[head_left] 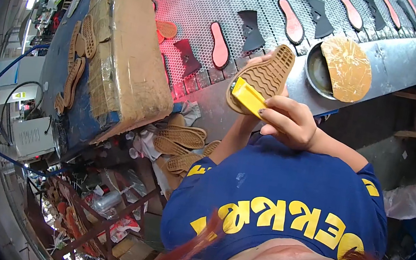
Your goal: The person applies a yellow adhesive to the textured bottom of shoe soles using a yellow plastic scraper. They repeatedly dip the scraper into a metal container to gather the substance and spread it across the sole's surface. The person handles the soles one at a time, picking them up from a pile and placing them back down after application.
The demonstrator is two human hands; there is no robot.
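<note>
My left hand (pixel 260 60) holds a tan rubber shoe sole (pixel 266 76) up by its far side, tread facing me; only its fingertips show past the sole's edge. My right hand (pixel 289 122) grips a flat yellow tool (pixel 247 97) and presses its end against the lower part of the sole. Both hands are above the near edge of a metal mesh conveyor (pixel 206 4).
Pink insoles (pixel 220 46) and black cut pieces (pixel 250 30) lie along the conveyor. A round tin (pixel 316 70) with a tan disc over it sits at the right. A taped cardboard box (pixel 123 46) stands left, with more tan soles (pixel 180 139) piled below it.
</note>
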